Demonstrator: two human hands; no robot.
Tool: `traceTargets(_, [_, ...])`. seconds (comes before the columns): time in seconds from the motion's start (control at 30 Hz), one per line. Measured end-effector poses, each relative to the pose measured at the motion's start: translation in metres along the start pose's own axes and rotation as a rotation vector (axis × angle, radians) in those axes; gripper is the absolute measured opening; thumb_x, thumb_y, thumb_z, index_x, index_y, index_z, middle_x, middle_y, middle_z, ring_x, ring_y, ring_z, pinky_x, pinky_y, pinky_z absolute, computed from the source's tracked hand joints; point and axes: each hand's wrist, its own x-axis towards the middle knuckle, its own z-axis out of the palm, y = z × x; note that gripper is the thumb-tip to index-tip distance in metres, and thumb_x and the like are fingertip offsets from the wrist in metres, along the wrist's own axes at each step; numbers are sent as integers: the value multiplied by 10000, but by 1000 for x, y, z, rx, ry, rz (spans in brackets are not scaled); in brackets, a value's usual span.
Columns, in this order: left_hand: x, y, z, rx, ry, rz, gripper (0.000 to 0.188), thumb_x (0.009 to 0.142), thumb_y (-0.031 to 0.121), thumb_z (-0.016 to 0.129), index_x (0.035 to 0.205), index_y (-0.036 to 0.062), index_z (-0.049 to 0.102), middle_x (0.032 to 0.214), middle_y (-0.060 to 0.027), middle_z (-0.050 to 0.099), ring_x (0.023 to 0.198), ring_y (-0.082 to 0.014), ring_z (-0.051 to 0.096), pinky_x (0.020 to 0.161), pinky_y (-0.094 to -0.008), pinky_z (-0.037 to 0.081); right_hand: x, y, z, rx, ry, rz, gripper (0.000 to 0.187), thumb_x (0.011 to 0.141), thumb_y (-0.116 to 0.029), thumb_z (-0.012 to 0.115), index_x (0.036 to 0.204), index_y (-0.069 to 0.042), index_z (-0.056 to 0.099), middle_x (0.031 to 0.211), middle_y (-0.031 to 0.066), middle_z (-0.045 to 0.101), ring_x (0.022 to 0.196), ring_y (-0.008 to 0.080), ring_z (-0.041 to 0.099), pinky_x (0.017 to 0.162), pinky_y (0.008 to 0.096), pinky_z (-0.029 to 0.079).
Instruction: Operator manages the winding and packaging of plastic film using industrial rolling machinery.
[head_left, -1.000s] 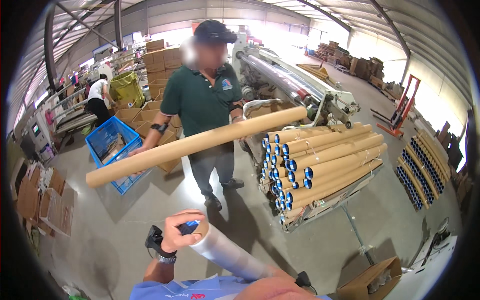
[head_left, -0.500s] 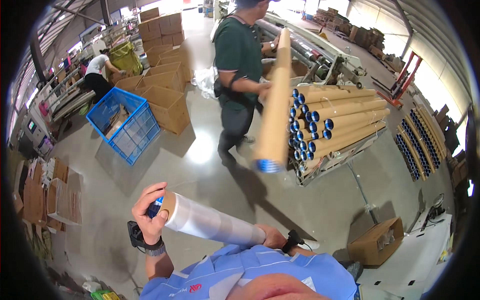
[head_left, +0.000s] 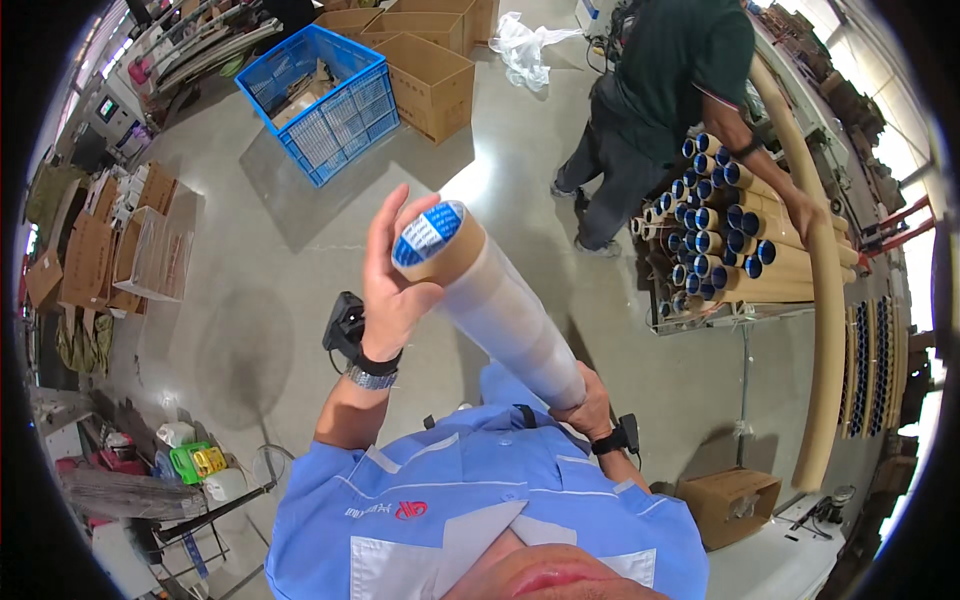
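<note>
A roll of clear plastic film (head_left: pixel 515 320) on a brown cardboard core slants across in front of my chest. Blue and white printed lining shows inside the open end of the core. My left hand (head_left: pixel 392 285) grips that end, its thumb on the brown rim and its fingers along the far side. Around the lower end of the roll, close to my body, my right hand (head_left: pixel 585 402) is wrapped. Both hands are closed on the roll.
At right a co-worker in a dark green shirt (head_left: pixel 680 75) holds a long cardboard tube (head_left: pixel 825 330) beside a stack of blue-lined tubes (head_left: pixel 790 275). A blue crate (head_left: pixel 340 125) and open cartons (head_left: pixel 425 90) stand ahead. One carton (head_left: pixel 725 505) sits lower right.
My view has tilted down and turned. The film roll now stands more steeply, its open end raised toward me. The co-worker's long tube has swung to the right side of the stack.
</note>
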Motion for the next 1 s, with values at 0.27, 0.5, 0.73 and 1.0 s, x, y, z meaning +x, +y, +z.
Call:
traceTargets(0.27, [109,-77,-24,-288,93,-256,642,866,296,748,1362,9,459,1281,-103,602,1150,-220,601,986,-384,482,146,-26,24,109,-4,-53,835,509,-250,861,1279,-88,582,1195,169,649,1102,369,610,952,445,487])
traceTargets(0.5, [274,-83,-75,-228,176,-42,552,959,332,601,1368,-13,462,1314,-142,586,1157,-261,603,979,-406,497,321,-97,40,103,-36,-198,832,551,-213,877,1297,-59,543,1210,180,618,1096,363,614,928,411,507])
traceTargets(0.73, [473,-11,-230,-148,-86,108,634,985,426,453,1437,-16,400,1403,-242,500,1179,-326,606,953,-500,553,550,-196,100,290,-1,-527,741,585,-109,830,1264,-16,549,1197,188,607,1078,372,609,924,408,498])
traceTargets(1.0, [666,-31,-311,991,-578,-268,365,883,300,663,1014,-40,625,987,-182,621,897,-269,647,728,-398,524,835,-207,132,215,109,-839,699,585,-104,804,1220,-24,522,1138,189,590,1055,395,583,927,445,471])
